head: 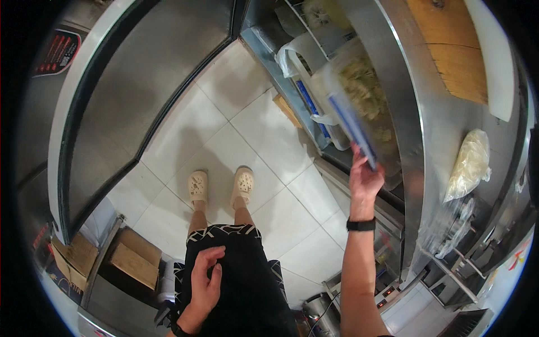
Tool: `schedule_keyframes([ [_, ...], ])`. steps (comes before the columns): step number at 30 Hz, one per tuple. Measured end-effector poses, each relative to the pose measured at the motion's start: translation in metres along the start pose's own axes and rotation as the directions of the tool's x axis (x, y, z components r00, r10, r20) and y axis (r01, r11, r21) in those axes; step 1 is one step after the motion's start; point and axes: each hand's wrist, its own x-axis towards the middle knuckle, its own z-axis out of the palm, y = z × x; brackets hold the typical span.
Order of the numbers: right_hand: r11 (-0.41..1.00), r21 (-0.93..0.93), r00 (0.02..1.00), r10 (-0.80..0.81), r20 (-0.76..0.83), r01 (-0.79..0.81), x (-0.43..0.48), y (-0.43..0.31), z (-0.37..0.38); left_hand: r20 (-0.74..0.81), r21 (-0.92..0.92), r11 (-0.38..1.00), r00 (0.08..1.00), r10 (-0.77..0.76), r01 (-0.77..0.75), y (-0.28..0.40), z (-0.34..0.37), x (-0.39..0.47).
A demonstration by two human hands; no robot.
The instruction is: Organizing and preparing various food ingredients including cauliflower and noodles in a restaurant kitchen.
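My right hand (pixel 367 175) grips the near end of a blue-edged clear plastic piece (pixel 351 124), perhaps a lid; it is blurred and tilted. Under and beside it, inside the open refrigerator, a clear container (pixel 365 84) holds pale yellowish food that I cannot identify. A second clear container with blue edging (pixel 309 99) stands near the refrigerator's front edge, with a white plastic bag (pixel 288 59) by its far end. My left hand (pixel 206 278) hangs in front of my black clothing, fingers loosely curled and thumb apart, holding nothing.
The refrigerator door (pixel 147 84) stands wide at the left. A steel worktop (pixel 442 113) at the right bears a wooden board (pixel 452 46) and a knotted plastic bag (pixel 469 164) of pale contents. Cardboard boxes (pixel 134 263) stand at lower left. My feet stand on the tiled floor (pixel 269 126).
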Motion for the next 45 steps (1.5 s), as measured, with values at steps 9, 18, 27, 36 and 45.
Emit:
schedule_keyframes([
  [9,0.965,-0.160,0.965,0.173,-0.196,-0.206,-0.174,0.070,-0.027,-0.144,0.105,0.970,0.962,0.233,-0.219,0.059,-0.032,-0.002],
  [18,0.939,-0.244,0.949,0.179,-0.258,-0.243,-0.381,0.055,-0.011,0.082,0.652,0.632,0.867,0.491,-0.419,0.123,-0.057,-0.081],
  [27,0.931,-0.282,0.949,-0.282,-0.143,0.234,-0.455,0.119,0.034,0.370,0.679,0.306,0.671,0.643,-0.667,0.166,-0.081,-0.054],
  [36,0.802,-0.148,0.781,-0.597,-0.182,0.579,-0.459,0.177,0.029,0.547,0.460,0.098,0.369,0.751,-0.882,0.176,-0.082,-0.049],
  [45,0.805,-0.060,0.802,-0.594,-0.060,0.591,-0.457,0.187,0.010,0.448,0.329,0.129,0.275,0.851,-0.935,0.178,-0.084,-0.074],
])
